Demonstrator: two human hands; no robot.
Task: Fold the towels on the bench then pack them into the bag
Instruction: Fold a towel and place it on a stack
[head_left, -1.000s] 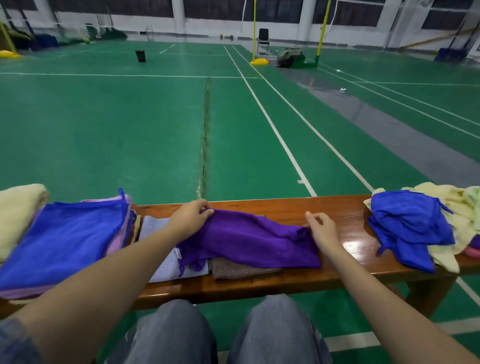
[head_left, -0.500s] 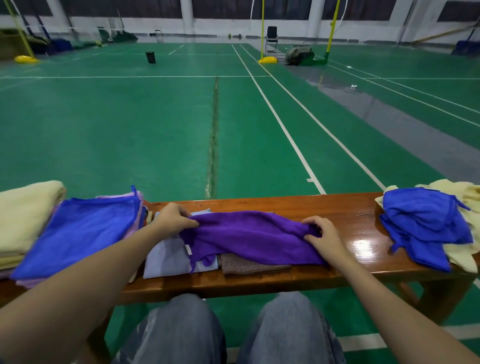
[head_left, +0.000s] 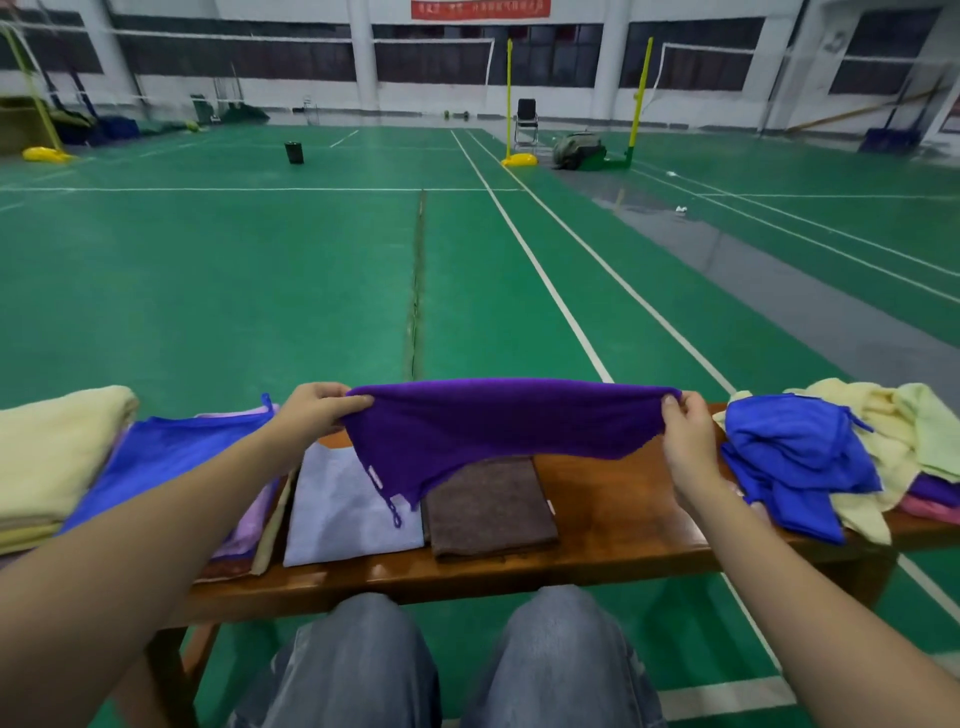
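A purple towel hangs stretched in the air above the wooden bench. My left hand pinches its left corner and my right hand pinches its right corner. Under it on the bench lie a folded pale grey towel and a folded brown towel, side by side. A blue cloth item lies at the left over lilac towels, next to a folded cream towel. At the right sits a loose heap with a blue towel on cream and light green ones.
My knees in grey jeans are just before the bench's front edge. Beyond the bench stretches a green court floor with white lines. Far back stand yellow net posts, a chair and a black bin.
Both hands gripped the purple towel's ends on the bench and lifted it, spreading it taut. The brown and grey towels beneath are now uncovered. The camera tilted up.
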